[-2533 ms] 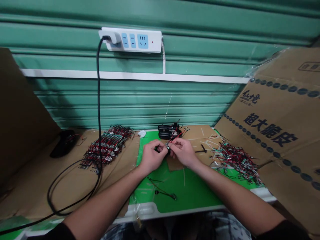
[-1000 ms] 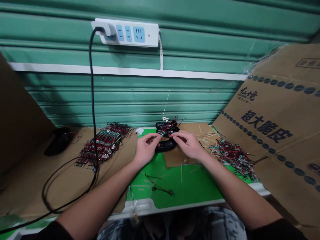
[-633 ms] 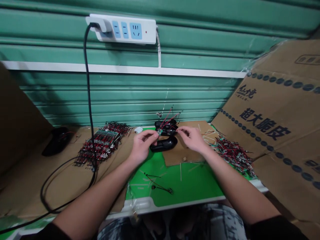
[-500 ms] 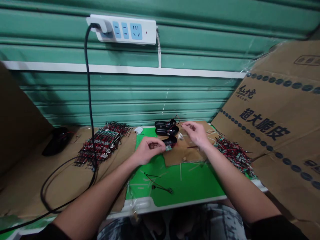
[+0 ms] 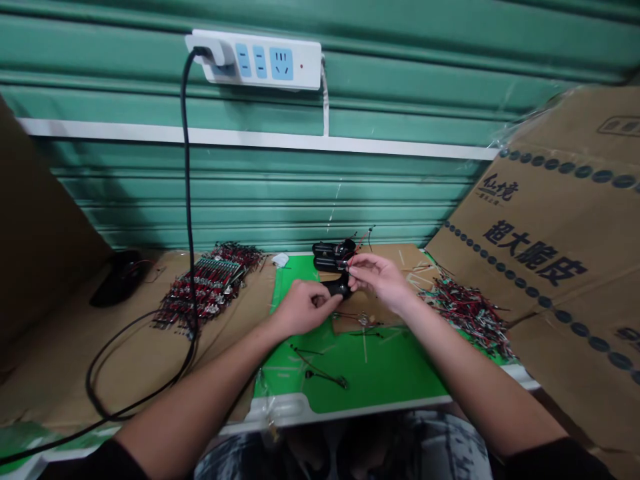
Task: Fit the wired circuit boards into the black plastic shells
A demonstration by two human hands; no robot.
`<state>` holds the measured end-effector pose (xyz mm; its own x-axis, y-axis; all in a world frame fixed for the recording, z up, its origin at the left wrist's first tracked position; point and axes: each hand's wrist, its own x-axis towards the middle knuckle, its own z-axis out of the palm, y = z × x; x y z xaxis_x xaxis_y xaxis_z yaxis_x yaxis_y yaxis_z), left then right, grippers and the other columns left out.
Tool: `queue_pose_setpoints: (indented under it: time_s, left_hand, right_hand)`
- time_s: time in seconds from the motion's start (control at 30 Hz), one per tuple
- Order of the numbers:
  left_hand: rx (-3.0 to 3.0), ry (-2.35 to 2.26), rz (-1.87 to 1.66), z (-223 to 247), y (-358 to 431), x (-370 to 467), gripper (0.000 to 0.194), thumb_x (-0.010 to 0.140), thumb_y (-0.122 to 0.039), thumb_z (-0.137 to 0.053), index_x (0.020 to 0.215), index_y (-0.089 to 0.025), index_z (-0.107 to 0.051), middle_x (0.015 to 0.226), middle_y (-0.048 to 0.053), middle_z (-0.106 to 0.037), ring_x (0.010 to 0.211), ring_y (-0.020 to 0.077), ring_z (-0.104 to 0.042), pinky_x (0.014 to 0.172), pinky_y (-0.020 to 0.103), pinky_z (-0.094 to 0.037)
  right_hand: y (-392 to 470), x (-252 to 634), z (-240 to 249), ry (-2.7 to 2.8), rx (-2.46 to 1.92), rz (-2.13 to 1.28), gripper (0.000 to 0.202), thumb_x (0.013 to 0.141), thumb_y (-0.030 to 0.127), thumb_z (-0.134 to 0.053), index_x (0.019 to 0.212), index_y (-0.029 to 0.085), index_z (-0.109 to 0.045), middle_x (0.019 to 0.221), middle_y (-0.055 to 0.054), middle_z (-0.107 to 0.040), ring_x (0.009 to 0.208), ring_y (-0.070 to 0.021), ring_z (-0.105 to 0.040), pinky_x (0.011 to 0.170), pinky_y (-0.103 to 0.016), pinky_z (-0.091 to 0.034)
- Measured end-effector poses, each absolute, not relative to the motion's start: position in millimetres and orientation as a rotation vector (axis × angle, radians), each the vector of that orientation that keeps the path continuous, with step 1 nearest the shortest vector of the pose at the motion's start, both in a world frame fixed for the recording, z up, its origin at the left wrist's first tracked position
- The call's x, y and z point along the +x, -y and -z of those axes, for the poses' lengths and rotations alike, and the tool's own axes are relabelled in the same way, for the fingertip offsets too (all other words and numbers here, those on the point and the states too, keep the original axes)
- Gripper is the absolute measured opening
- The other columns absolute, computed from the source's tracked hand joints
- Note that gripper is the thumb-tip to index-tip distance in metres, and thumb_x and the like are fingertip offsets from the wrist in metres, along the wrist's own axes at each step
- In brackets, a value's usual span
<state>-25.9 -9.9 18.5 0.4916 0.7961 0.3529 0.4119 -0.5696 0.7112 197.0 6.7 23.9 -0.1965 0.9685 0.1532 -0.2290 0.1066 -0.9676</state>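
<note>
A glossy black plastic shell (image 5: 338, 287) sits at the middle of the cardboard piece, with my left hand (image 5: 303, 310) closed on its left end. My right hand (image 5: 377, 281) is pinched at the shell's right end, around a thin wire lead (image 5: 361, 243) whose red and black strands stick up behind the fingers. The fingertips hide where the lead meets the shell. Just behind lie more black shells (image 5: 333, 255), side by side. In front of my hands, a small wired part (image 5: 363, 320) rests on the cardboard's near edge.
Bundled wired boards (image 5: 205, 287) lie at left, a loose pile of red and black wires (image 5: 473, 313) at right. Loose leads (image 5: 325, 377) are on the green tabletop (image 5: 390, 380). A black cable (image 5: 187, 200) hangs from the power strip (image 5: 260, 60). A cardboard wall (image 5: 550, 267) stands right.
My right hand has come left and nearer, to the shell. My left hand has moved from a small green board onto the shell. A wired part now lies on the cardboard in front.
</note>
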Motion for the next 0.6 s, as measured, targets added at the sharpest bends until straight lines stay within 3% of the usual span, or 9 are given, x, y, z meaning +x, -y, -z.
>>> queue_pose_setpoints:
  time_s: [0.1,0.27,0.37,0.5,0.6]
  left_hand:
    - [1.835,-1.07,-1.141,-16.7,7.5,-20.5,0.045,0.091,-0.05,-0.069,0.062,-0.016,-0.062,0.054,-0.003,-0.049,0.053,0.0096,-0.04,0.053,0.025,-0.027]
    - [1.542,-0.955,-1.309,-16.6,4.6,-15.3,0.034,0.08,-0.046,-0.083,0.093,-0.015,-0.078,0.082,0.005,-0.074,0.061,0.0119,-0.054,0.055,0.023,-0.038]
    - [1.514,-0.983,-1.331,-15.4,3.5,-15.7,0.031,0.078,-0.045,-0.084,0.084,-0.015,-0.08,0.083,0.008,-0.078,0.061,0.0139,-0.058,0.054,0.025,-0.04]
    - [1.539,-1.03,-1.305,-15.6,3.1,-18.2,0.03,0.078,-0.044,-0.083,0.084,-0.014,-0.081,0.068,0.005,-0.073,0.053,0.0125,-0.053,0.051,0.024,-0.038]
    - [1.55,-0.992,-1.283,-18.2,4.1,-19.6,0.03,0.077,-0.043,-0.084,0.081,-0.014,-0.08,0.073,0.007,-0.076,0.061,0.0151,-0.061,0.059,0.026,-0.046]
  right_hand:
    - [0.0,189.2,-22.3,1.308,-0.818,-1.395,0.038,0.074,0.04,-0.094,0.098,0.017,-0.075,0.075,-0.003,-0.074,0.063,-0.0152,-0.07,0.061,-0.028,-0.059]
    - [3.4,182.5,-16.6,1.373,-0.839,-1.436,0.035,0.074,0.038,-0.094,0.095,0.016,-0.076,0.073,-0.002,-0.074,0.059,-0.0127,-0.066,0.058,-0.026,-0.057]
    - [2.5,182.3,-14.0,1.379,-0.862,-1.444,0.036,0.074,0.04,-0.094,0.094,0.016,-0.076,0.068,-0.002,-0.073,0.056,-0.0132,-0.065,0.057,-0.026,-0.056]
    - [1.7,183.6,-16.2,1.339,-0.855,-1.432,0.038,0.073,0.041,-0.094,0.094,0.015,-0.075,0.068,-0.003,-0.074,0.058,-0.0146,-0.067,0.058,-0.027,-0.057]
    - [2.2,184.1,-19.9,1.287,-0.838,-1.415,0.037,0.072,0.04,-0.095,0.092,0.015,-0.075,0.069,-0.003,-0.074,0.057,-0.0139,-0.067,0.057,-0.027,-0.057]
